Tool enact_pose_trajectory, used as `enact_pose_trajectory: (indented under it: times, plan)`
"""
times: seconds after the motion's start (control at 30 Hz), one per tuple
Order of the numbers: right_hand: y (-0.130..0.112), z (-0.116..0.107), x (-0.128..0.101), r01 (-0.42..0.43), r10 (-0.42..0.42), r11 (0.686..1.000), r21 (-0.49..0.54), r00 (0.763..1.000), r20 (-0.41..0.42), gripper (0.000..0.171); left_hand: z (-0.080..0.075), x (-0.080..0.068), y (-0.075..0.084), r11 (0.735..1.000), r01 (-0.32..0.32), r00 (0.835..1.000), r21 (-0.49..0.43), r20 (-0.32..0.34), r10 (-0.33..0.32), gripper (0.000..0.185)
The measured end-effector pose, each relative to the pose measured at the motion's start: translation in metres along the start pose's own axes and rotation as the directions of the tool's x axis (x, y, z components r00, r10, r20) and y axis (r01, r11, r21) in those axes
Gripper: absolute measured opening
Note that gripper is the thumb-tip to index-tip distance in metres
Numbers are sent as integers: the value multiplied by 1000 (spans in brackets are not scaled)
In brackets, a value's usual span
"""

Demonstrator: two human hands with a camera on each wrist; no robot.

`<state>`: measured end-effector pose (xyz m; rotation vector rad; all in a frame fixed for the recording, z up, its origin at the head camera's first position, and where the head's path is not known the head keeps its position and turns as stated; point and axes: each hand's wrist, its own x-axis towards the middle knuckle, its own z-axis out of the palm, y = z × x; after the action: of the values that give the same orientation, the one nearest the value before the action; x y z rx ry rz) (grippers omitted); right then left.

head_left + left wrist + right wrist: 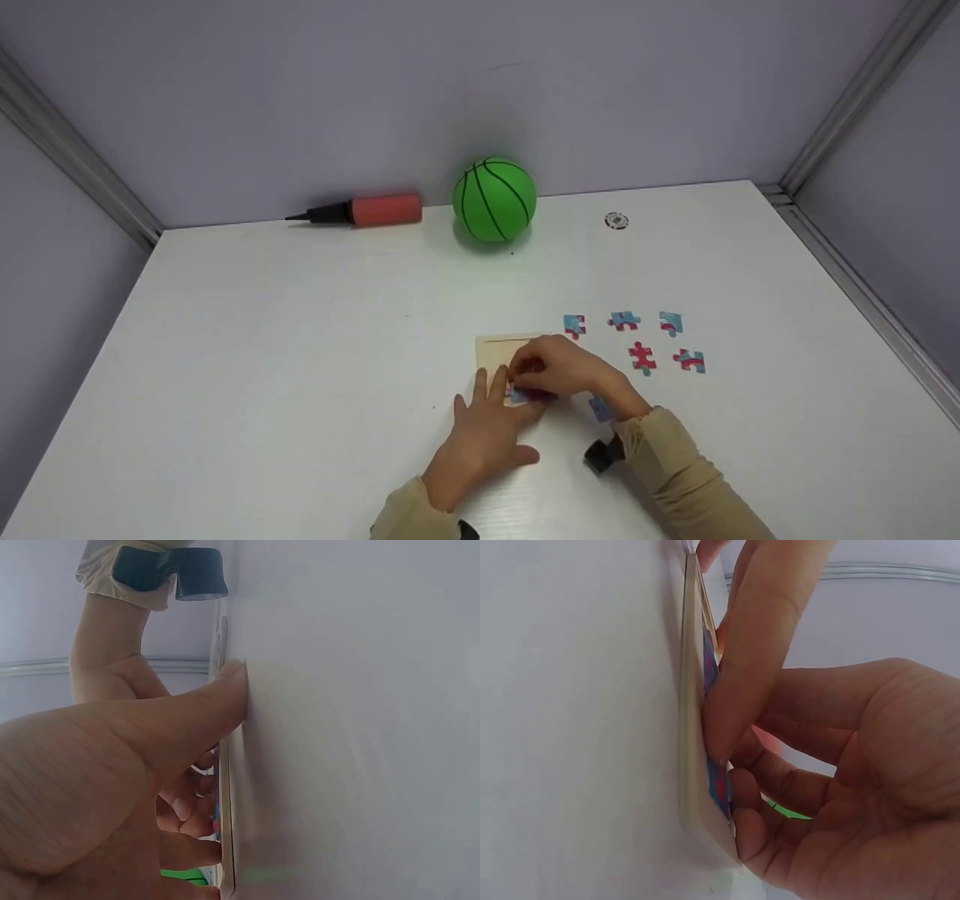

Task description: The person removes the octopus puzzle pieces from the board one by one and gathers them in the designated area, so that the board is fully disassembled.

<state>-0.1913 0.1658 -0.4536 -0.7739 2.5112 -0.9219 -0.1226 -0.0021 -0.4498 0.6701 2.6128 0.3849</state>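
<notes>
A shallow wooden puzzle board lies on the white table, with blue, pink and red jigsaw pieces in its lower part. My left hand lies spread across the lower left of the board, fingers straight, a fingertip pressing on a piece as the right wrist view shows. My right hand bends over the board, thumb and fingers curled together at a puzzle piece beside the left fingertip. Most of that piece is hidden by the fingers. Under the right wrist lies a blue piece.
Right of the board are several loose pieces, among them a red one and a blue one. Along the back wall are a green ball and a red hand pump. A poker chip lies at the back right.
</notes>
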Motion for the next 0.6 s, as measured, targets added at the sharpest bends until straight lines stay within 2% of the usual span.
enact_pose_trajectory:
  times: [0.27, 0.4, 0.6]
  plan:
    - [-2, -1, -1, -4, 3, 997, 82, 1000, 9, 6, 0, -1, 0, 1000, -10, 1000, 5, -11, 10, 63]
    - [-4, -2, -1, 13, -13, 995, 99, 1000, 1, 7, -1, -1, 0, 1000, -15, 1000, 21, -20, 16, 65]
    - [-3, -6, -3, -7, 11, 994, 106, 999, -34, 6, 0, 0, 0, 999, -13, 1000, 37, -11, 13, 68]
